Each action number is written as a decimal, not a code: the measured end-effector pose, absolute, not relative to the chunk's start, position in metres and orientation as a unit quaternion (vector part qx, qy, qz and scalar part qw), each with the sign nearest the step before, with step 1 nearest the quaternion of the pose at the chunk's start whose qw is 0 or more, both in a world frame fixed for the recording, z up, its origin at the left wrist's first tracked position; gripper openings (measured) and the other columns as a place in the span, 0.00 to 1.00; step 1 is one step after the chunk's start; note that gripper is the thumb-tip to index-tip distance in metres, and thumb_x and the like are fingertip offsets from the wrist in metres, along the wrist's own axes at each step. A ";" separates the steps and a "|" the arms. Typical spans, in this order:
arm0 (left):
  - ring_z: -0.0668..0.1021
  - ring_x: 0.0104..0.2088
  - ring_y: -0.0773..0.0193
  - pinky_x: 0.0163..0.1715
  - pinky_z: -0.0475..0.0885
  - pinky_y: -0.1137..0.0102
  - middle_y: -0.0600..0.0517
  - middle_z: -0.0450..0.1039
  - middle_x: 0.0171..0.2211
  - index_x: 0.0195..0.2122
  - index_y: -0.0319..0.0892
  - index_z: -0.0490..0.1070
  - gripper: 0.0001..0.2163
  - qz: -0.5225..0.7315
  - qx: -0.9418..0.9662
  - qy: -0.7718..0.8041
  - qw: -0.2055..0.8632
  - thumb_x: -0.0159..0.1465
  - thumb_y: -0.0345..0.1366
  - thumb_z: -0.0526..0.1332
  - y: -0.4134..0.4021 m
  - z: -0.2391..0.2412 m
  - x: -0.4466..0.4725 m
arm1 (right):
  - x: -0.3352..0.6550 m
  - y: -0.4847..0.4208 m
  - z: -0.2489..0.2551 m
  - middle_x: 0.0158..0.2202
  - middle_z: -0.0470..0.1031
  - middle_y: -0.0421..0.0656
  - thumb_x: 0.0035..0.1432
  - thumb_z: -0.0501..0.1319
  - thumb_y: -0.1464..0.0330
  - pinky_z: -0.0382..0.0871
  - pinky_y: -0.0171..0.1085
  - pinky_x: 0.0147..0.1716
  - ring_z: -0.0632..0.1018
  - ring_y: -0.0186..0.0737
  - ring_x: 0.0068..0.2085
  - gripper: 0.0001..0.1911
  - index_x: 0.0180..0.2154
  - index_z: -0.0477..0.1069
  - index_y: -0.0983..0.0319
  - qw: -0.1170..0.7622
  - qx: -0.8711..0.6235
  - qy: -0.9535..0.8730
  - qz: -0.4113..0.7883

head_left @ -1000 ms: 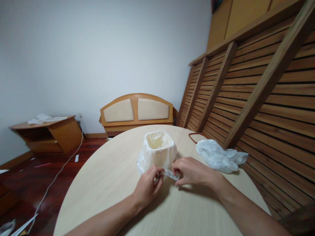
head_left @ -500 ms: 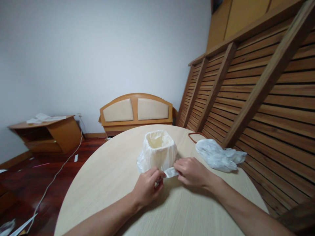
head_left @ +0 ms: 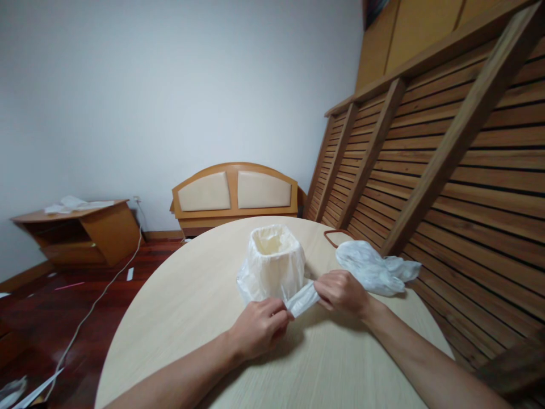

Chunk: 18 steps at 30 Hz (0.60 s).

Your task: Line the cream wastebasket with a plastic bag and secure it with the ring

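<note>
A small squarish bin stands upright on the round table, lined with a thin white plastic bag. The bag folds over the rim and hangs loosely down the outside. In front of the bin, my left hand pinches the bag's lower edge. My right hand, off the bin's front right corner, grips the same edge. A strip of the plastic is stretched taut between both hands.
The pale round table carries a bundle of white plastic bags at the right and a brown loop behind it. Wooden slatted panels lean along the right. A low cabinet and a cable are at left.
My right hand has moved a little right, drawing out a longer strip of the bag. My left hand has shifted slightly down and right, still pinching the edge.
</note>
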<state>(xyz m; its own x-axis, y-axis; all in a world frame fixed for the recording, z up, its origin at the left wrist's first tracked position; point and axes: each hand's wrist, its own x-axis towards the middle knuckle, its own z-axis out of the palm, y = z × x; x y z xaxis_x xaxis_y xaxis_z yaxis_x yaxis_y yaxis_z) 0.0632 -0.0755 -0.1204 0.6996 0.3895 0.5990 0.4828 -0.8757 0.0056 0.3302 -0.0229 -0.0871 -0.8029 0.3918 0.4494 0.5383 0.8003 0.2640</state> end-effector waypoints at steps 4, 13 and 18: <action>0.75 0.29 0.65 0.26 0.68 0.74 0.50 0.74 0.31 0.38 0.41 0.72 0.07 -0.284 -0.924 -0.239 0.092 0.62 0.26 0.56 -0.075 -0.121 0.063 | 0.333 -0.024 -0.084 0.21 0.71 0.42 0.59 0.57 0.65 0.48 0.39 0.26 0.68 0.37 0.23 0.12 0.23 0.66 0.60 0.207 -0.259 -0.930 -0.160; 0.77 0.32 0.63 0.31 0.71 0.72 0.50 0.76 0.34 0.37 0.42 0.72 0.09 -0.186 -0.948 -0.257 0.032 0.67 0.41 0.58 -0.082 -0.109 0.068 | 0.333 -0.029 -0.074 0.26 0.75 0.41 0.57 0.61 0.54 0.53 0.36 0.28 0.72 0.38 0.27 0.16 0.28 0.69 0.61 0.160 -0.336 -0.927 0.036; 0.79 0.38 0.63 0.39 0.74 0.70 0.49 0.79 0.39 0.43 0.43 0.73 0.10 -0.169 -0.957 -0.237 -0.007 0.69 0.39 0.54 -0.085 -0.100 0.069 | 0.327 -0.030 -0.080 0.31 0.78 0.42 0.54 0.66 0.60 0.54 0.36 0.29 0.74 0.40 0.31 0.11 0.31 0.71 0.61 0.132 -0.385 -0.913 0.031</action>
